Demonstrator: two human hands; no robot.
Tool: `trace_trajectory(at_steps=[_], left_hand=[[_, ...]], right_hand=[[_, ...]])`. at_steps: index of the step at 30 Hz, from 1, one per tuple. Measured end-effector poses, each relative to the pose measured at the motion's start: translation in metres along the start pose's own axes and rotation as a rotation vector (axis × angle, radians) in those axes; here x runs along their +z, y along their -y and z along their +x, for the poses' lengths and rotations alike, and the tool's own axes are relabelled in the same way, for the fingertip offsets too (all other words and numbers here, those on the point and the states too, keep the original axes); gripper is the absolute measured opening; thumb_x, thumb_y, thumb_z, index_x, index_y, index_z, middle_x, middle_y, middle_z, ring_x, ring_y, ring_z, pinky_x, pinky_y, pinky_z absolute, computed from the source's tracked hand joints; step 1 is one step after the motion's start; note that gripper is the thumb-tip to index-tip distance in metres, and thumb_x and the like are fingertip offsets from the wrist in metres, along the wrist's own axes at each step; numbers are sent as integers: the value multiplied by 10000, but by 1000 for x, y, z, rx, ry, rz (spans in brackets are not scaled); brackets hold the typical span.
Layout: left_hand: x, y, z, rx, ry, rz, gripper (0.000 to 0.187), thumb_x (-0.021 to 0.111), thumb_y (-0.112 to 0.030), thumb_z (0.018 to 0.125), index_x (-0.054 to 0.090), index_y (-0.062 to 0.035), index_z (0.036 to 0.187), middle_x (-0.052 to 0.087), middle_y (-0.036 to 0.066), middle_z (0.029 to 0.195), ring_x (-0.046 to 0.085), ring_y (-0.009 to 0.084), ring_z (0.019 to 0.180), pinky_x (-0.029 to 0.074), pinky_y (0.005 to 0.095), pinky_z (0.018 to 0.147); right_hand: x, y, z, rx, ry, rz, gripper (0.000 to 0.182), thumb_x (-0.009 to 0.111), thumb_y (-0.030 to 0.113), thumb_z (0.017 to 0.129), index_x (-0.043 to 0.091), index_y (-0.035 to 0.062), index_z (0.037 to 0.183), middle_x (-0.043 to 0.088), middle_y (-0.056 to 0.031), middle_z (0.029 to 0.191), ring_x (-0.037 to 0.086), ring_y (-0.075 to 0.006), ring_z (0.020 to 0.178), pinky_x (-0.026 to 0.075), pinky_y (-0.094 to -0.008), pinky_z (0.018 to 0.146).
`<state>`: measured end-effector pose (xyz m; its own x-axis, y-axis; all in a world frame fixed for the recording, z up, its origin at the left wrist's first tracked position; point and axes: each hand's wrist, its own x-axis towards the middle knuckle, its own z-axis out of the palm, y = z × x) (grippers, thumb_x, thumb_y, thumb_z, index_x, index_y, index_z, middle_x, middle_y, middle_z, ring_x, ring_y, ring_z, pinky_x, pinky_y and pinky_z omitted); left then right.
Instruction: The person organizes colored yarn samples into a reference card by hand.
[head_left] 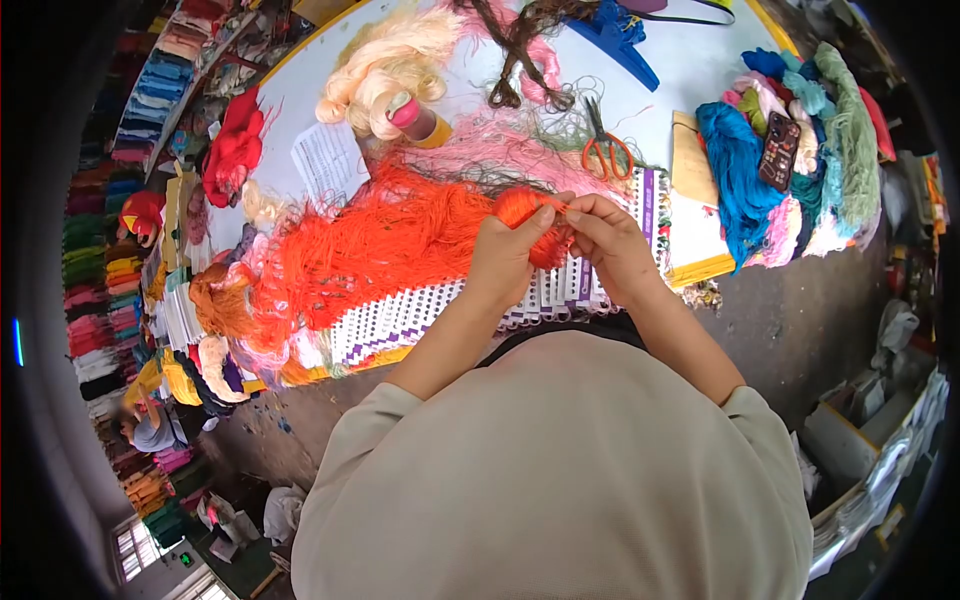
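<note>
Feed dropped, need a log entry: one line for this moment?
left hand: grips orange yarn | right hand: pinches same yarn | scissors: on table, untouched | phone: on blue yarn

My left hand [510, 255] and right hand [608, 240] pinch an orange yarn ball [528, 222] together, just below the scissors [605, 150].

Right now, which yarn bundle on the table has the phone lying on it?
The multicoloured pile at the table's right end: blue, green and pink skeins with a dark phone on top. The orange yarn in both hands and the cream bundle carry none.
</note>
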<state>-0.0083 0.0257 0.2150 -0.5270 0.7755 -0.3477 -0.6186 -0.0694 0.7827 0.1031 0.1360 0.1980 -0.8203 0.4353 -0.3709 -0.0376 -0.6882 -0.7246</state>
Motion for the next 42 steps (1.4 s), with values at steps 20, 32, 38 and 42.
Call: trace_trajectory(at_steps=[20, 32, 38, 42], left_hand=[[6, 1, 5, -26, 69, 48, 377, 554, -235, 988, 587, 33, 1252, 644, 102, 1173, 615, 164, 1055, 493, 304, 910], [9, 1, 5, -34, -143, 236, 262, 650, -228, 915, 683, 5, 1030, 679, 36, 891, 620, 94, 771, 509, 270, 679], [-11, 11, 14, 222, -134, 296, 210, 652, -237, 918, 675, -31, 946, 621, 9, 789, 564, 73, 707, 466, 261, 630], [-34, -8, 7, 114, -101, -86, 226, 603, -231, 945, 629, -7, 966, 669, 84, 882, 642, 154, 770, 524, 317, 664]], right_hand=[[3, 5, 4, 41, -67, -100, 72, 664, 136, 904, 672, 104, 969, 651, 49, 858, 546, -18, 704, 437, -192, 632], [9, 8, 0, 50, -178, 70, 110, 598, 150, 930, 637, 76, 1002, 606, 23, 812, 411, -38, 600, 372, -206, 567], [8, 1, -4, 13, -37, -282, 97, 540, 185, 994, 587, 103, 1015, 492, 62, 738, 384, -22, 573, 373, -192, 545], [-23, -10, 13, -411, -146, -488, 111, 531, 183, 1004, 574, 82, 1010, 526, 43, 793, 455, -32, 706, 378, -179, 634]])
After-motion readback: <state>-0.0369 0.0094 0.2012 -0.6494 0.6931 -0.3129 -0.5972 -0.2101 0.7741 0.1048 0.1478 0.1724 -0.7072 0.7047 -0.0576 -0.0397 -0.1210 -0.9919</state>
